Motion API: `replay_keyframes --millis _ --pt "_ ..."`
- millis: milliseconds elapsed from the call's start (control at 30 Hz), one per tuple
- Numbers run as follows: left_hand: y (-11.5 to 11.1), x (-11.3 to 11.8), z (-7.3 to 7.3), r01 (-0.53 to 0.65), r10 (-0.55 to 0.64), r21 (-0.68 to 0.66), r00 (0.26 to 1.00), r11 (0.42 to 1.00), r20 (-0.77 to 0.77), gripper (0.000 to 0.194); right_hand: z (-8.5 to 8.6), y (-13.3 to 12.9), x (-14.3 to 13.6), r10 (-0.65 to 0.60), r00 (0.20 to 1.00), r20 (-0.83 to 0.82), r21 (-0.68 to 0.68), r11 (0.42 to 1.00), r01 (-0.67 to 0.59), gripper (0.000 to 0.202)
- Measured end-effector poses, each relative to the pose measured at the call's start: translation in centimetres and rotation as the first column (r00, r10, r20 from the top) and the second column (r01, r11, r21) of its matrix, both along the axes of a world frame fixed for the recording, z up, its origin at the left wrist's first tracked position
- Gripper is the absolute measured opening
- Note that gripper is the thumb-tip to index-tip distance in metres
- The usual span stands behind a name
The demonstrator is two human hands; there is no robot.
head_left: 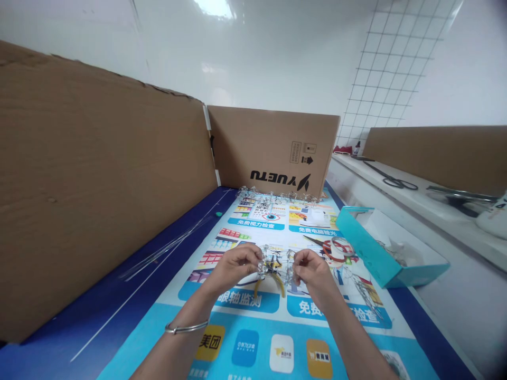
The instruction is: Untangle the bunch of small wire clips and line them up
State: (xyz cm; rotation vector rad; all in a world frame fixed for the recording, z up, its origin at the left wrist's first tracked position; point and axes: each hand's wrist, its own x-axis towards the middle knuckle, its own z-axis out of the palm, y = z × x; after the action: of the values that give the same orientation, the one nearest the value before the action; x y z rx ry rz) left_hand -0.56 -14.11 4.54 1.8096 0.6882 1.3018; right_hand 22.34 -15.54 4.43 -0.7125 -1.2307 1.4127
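My left hand [244, 262] pinches one end of a shiny, see-through wire piece [261, 268] between thumb and fingers. The other end is pinched in my right hand [311, 269], a short gap away. Fine detail of the piece is too small to make out. Below and between both hands, pliers with yellow handles [282, 285] lie on the printed mat [237, 316]. To the right of my right hand rest red-handled scissors [332, 250] with a roll of clear tape [341, 246] against them.
Several shiny wire pieces [273, 196] line the mat's far end. Loose wires [366, 295] lie at right, thin straight rods [166, 248] at left. A turquoise box [420, 277] stands right. Cardboard walls [273, 137] border the back and left. Black scissors [396, 182] lie on the ledge.
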Motion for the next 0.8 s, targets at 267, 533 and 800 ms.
replay_keyframes --millis 267,533,800 --pt "0.02 0.11 -0.18 -0.004 0.004 -0.020 1.000 1.000 0.007 0.010 0.21 -0.13 -0.20 -0.009 1.000 -0.018 -0.029 1.000 0.009 0.015" --pt "0.00 0.26 -0.33 0.003 -0.001 -0.038 0.999 0.999 0.034 0.011 0.29 -0.13 -0.22 -0.011 1.000 -0.011 -0.036 0.999 0.010 0.015" --pt "-0.22 0.47 -0.03 0.023 -0.020 -0.055 0.999 0.998 0.049 0.010 0.34 -0.21 -0.33 -0.022 1.000 -0.007 -0.034 0.999 0.022 0.015"
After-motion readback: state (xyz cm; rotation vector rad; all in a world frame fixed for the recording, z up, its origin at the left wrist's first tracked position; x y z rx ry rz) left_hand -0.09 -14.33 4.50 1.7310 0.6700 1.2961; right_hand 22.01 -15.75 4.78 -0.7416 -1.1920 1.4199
